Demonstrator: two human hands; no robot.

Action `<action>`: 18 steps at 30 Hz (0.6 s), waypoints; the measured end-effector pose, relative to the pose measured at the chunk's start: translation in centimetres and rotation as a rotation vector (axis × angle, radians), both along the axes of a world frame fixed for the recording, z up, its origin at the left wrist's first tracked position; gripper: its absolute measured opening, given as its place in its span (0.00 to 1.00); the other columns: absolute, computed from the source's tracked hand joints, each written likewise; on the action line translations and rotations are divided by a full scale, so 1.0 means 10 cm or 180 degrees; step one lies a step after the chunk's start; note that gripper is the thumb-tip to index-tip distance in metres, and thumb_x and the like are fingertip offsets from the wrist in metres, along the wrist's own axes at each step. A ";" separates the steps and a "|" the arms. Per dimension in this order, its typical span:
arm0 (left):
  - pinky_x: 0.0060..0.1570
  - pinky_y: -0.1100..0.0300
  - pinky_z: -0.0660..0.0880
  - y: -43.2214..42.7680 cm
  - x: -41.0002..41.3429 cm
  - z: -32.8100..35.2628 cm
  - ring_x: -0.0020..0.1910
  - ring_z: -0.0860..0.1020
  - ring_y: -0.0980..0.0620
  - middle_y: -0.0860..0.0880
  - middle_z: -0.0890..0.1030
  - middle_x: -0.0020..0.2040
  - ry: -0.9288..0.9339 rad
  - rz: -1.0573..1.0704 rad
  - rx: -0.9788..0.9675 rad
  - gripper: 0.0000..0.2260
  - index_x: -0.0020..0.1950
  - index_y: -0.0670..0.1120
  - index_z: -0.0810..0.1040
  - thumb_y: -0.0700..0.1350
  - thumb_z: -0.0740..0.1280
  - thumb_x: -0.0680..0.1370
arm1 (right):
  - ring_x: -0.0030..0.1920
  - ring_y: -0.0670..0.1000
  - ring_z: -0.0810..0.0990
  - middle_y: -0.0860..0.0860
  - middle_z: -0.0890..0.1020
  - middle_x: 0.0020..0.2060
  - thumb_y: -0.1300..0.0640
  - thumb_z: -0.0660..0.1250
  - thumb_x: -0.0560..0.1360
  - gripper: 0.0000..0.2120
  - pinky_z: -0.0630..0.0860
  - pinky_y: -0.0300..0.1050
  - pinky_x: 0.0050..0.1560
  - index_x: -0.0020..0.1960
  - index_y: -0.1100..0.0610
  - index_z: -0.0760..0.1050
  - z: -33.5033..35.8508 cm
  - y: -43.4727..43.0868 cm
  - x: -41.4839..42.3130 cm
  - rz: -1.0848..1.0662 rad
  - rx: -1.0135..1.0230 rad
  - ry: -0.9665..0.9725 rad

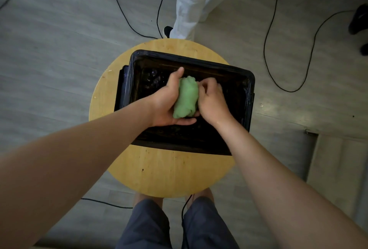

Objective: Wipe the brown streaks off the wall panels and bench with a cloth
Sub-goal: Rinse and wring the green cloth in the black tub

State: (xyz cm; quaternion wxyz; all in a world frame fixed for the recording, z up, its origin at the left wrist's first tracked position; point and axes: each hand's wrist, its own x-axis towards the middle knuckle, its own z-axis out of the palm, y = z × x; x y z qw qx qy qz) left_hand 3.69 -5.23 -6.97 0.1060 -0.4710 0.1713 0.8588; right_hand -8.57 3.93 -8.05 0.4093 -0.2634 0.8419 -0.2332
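A bunched-up green cloth [187, 97] is held between both hands above a black rectangular basin [247, 93] lined with black plastic. My left hand [167, 101] cups the cloth from the left and below, thumb pointing up. On the cloth's right side, my right hand [212, 100] grips it with curled fingers. The basin stands on a round wooden stool top [169, 171]. No wall panel or bench shows in this view.
Black cables [268, 35] snake over the grey floor around the stool. A person in white trousers [191, 3] stands just beyond the stool. Dark shoes [358, 21] lie at the far right. My own legs in dark shorts [175, 226] are below the stool.
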 end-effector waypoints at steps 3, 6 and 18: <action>0.50 0.53 0.82 -0.10 0.12 0.01 0.50 0.80 0.47 0.43 0.78 0.53 0.0193 -0.0838 -0.0239 0.21 0.65 0.44 0.76 0.58 0.69 0.80 | 0.67 0.49 0.73 0.51 0.71 0.69 0.65 0.61 0.81 0.26 0.73 0.46 0.69 0.76 0.48 0.66 0.11 0.09 -0.19 0.0978 -0.0390 -0.0136; 0.53 0.57 0.81 -0.21 0.18 0.03 0.52 0.82 0.49 0.43 0.78 0.56 0.0654 -0.1481 -0.0198 0.17 0.67 0.40 0.75 0.39 0.71 0.79 | 0.72 0.52 0.67 0.49 0.65 0.75 0.68 0.67 0.75 0.43 0.69 0.46 0.68 0.83 0.44 0.55 0.20 0.14 -0.27 0.2543 -0.0551 0.0299; 0.45 0.60 0.83 -0.22 0.07 0.08 0.48 0.83 0.50 0.45 0.82 0.54 0.0401 -0.3202 -0.1884 0.17 0.58 0.45 0.79 0.44 0.80 0.73 | 0.41 0.59 0.82 0.54 0.82 0.40 0.49 0.72 0.73 0.13 0.69 0.47 0.32 0.51 0.57 0.76 0.14 0.02 -0.07 0.3242 -0.0059 0.2212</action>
